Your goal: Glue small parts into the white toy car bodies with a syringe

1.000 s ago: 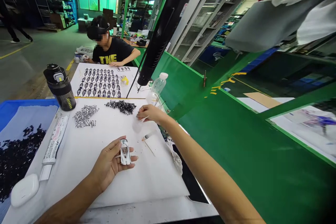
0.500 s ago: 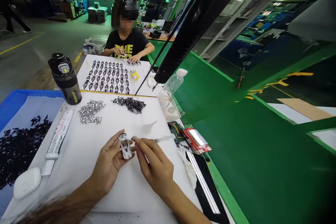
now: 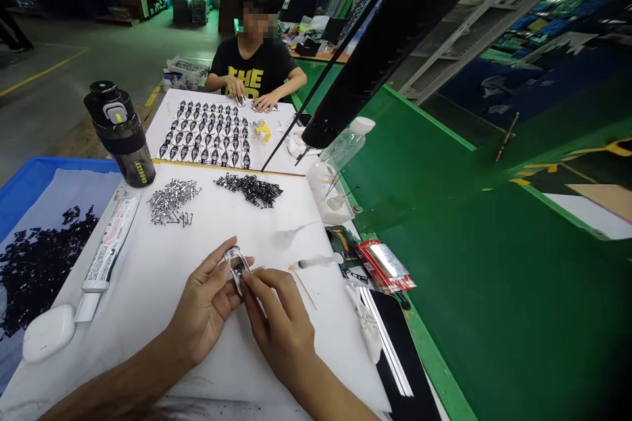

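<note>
White toy-car shell [image 3: 237, 266] pinched in the half-closed left hand [image 3: 205, 306]; right hand [image 3: 282, 327] nips its near end with 2 fingertips. Uneven squeeze could flick it loose.

One dark plastic water bottle [image 3: 121, 135], upper left; one clear plastic bottle with white cap [image 3: 345, 148], centre; two heaps, silver screws [image 3: 172, 200] and small black parts [image 3: 254, 189]; one white squeeze tube [image 3: 106, 250]; one white toy-car shell [image 3: 237, 265].

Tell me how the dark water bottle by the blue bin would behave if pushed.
The water bottle stands tall on a narrow base, so a push high up would probably tip it. Its round body would likely roll once down.
</note>
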A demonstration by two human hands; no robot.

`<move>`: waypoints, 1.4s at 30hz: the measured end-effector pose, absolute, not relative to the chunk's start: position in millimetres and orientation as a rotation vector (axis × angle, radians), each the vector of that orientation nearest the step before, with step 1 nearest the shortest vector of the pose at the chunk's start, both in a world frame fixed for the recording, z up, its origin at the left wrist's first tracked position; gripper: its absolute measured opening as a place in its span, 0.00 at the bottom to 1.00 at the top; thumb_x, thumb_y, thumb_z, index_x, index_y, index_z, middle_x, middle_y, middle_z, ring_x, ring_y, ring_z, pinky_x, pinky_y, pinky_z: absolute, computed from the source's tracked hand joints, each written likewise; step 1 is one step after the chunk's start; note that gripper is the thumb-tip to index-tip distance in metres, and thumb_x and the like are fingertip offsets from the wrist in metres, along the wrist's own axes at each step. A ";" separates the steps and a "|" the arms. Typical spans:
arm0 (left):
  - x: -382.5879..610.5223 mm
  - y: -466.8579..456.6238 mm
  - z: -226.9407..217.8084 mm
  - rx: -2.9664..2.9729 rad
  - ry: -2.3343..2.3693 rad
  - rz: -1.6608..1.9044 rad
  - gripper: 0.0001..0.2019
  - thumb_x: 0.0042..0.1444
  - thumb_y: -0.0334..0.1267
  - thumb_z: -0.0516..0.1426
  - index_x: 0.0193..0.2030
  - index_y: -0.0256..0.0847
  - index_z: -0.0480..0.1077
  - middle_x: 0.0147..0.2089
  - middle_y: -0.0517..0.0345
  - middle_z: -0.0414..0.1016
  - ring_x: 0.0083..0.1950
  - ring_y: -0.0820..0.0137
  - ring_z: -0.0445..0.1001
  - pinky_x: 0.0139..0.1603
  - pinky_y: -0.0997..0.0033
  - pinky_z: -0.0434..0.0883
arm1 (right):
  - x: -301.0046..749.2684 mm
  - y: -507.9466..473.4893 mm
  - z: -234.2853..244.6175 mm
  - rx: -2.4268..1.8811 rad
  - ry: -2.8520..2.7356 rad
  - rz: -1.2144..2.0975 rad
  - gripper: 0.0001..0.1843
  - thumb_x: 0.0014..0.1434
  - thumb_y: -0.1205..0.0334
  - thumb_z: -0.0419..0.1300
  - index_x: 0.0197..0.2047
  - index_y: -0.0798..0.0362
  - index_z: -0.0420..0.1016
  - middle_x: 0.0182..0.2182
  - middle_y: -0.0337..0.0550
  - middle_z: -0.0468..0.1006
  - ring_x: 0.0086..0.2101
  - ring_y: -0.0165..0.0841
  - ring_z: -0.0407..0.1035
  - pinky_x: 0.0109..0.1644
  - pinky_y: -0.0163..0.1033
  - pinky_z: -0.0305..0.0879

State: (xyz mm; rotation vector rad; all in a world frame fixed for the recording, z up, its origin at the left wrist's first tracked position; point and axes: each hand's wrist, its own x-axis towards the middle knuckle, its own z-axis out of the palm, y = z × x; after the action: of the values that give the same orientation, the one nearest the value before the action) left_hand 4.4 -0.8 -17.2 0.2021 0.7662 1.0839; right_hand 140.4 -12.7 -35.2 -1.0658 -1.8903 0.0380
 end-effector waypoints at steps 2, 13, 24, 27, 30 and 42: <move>4.7 -1.5 -16.7 0.210 0.766 1.079 0.22 0.63 0.33 0.59 0.64 0.43 0.69 0.48 0.50 0.82 0.49 0.65 0.79 0.56 0.62 0.73 | 141.6 -12.8 -34.6 -1.055 -1.903 0.061 0.20 0.59 0.81 0.59 0.53 0.54 0.71 0.38 0.50 0.74 0.40 0.36 0.70 0.40 0.43 0.75; 1.3 3.3 -9.4 0.249 0.799 1.124 0.20 0.60 0.31 0.61 0.59 0.42 0.70 0.49 0.52 0.81 0.49 0.65 0.80 0.46 0.72 0.76 | 145.9 -8.0 -30.0 -1.109 -1.969 0.151 0.23 0.62 0.72 0.58 0.60 0.50 0.71 0.44 0.51 0.72 0.43 0.39 0.70 0.42 0.45 0.75; 5.6 -8.8 -1.5 0.807 1.057 1.223 0.11 0.57 0.37 0.64 0.47 0.38 0.76 0.53 0.46 0.81 0.59 0.53 0.75 0.57 0.61 0.74 | 149.7 -9.1 -30.3 -1.221 -1.623 0.673 0.07 0.67 0.63 0.57 0.49 0.51 0.66 0.26 0.35 0.79 0.25 0.29 0.77 0.28 0.30 0.75; 5.8 -14.7 -3.6 0.952 1.130 1.175 0.10 0.57 0.36 0.64 0.45 0.39 0.77 0.54 0.46 0.80 0.58 0.53 0.76 0.59 0.60 0.73 | 151.2 -11.2 -31.2 -1.237 -1.704 0.354 0.07 0.65 0.65 0.59 0.44 0.50 0.64 0.27 0.36 0.79 0.24 0.28 0.77 0.23 0.27 0.72; 6.5 -19.3 -6.4 0.971 1.108 1.192 0.08 0.54 0.33 0.66 0.41 0.42 0.77 0.53 0.48 0.81 0.58 0.55 0.77 0.60 0.59 0.72 | 152.0 -14.8 -36.8 -1.200 -1.726 0.173 0.08 0.63 0.68 0.60 0.43 0.49 0.65 0.26 0.36 0.79 0.23 0.30 0.76 0.22 0.29 0.70; 14.3 -41.9 -19.3 1.059 0.973 1.374 0.05 0.56 0.36 0.66 0.40 0.42 0.79 0.53 0.43 0.82 0.57 0.52 0.77 0.61 0.52 0.71 | 174.3 -14.2 -41.9 -0.858 -1.862 -0.050 0.16 0.61 0.71 0.54 0.50 0.47 0.63 0.29 0.42 0.78 0.26 0.35 0.76 0.22 0.38 0.70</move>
State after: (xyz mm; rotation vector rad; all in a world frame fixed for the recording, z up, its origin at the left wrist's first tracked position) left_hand 14.3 -41.9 -19.3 1.0587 0.9731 1.3744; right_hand 174.3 -14.2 -41.9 -0.8582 -1.8625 -0.0498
